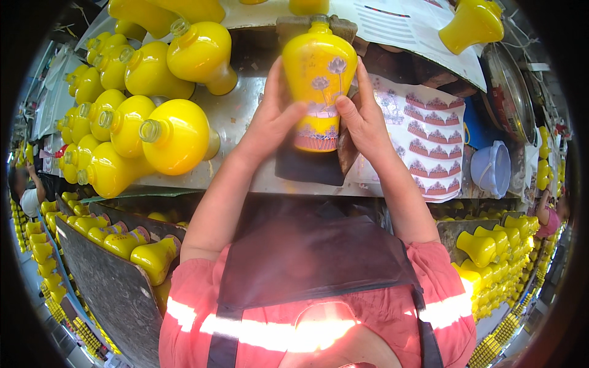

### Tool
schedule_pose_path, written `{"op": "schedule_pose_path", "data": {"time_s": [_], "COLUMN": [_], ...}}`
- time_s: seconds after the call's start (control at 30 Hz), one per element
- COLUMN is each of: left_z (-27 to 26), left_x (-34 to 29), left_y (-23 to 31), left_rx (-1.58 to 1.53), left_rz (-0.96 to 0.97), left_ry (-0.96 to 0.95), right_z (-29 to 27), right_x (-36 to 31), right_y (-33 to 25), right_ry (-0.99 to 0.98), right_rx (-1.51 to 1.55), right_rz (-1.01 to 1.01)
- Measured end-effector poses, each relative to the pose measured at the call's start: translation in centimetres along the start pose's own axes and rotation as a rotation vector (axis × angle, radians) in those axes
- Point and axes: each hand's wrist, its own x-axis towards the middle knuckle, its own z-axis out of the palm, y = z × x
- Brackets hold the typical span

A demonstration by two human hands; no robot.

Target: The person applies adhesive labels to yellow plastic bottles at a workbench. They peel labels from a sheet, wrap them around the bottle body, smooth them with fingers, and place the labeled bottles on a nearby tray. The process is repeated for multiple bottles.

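A glossy yellow bottle [316,67] with purple lotus flowers and a patterned band round its foot lies between my hands, its neck pointing away from me. My left hand [274,119] is pressed along its left side, thumb laid on the front. From the right, my right hand [365,119] curves round it, with the thumb tip on the lower flower area. Beneath the bottle are a dark cloth [307,170] and a worn brownish support [345,29]. Just right of my right hand lies a white sheet of printed decals [423,138], with rows of scalloped reddish-purple bands.
Several plain yellow bottles [178,136] lie on the metal table [242,92] at left. Another yellow bottle [471,26] is at the far right. A pale blue bucket [492,168] stands near the right edge. Boards [113,276] carrying decorated bottles are below left; more bottles [491,264] fill the right.
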Motion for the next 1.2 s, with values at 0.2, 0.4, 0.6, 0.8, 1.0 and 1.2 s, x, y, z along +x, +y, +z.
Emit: {"op": "schedule_pose_path", "data": {"time_s": [0.2,0.4,0.6,0.8,1.0,1.2], "left_z": [0.0,0.3,1.3,1.3,1.5,1.2], "left_x": [-0.1,1.8,3.3,3.6,3.6,3.6], "left_y": [0.3,2.0,3.1,3.1,3.0,2.7], "left_rx": [0.077,0.791,1.089,1.13,1.172,1.145], "left_rz": [0.023,0.385,0.413,0.464,0.481,0.483], "left_ry": [0.053,0.168,0.158,0.163,0.175,0.157], "right_z": [-0.7,-1.7,-0.6,-0.2,-0.5,-1.6], "right_x": [0.3,1.1,3.0,3.3,3.7,2.9], "right_y": [-0.1,-2.4,-3.2,-2.7,-2.2,-1.9], "right_ry": [-0.044,0.007,0.134,0.131,0.121,0.001], "right_rx": [-0.015,0.029,-0.068,0.146,0.053,0.046], "right_rz": [0.063,0.157,-0.02,0.001,-0.075,-0.05]}}
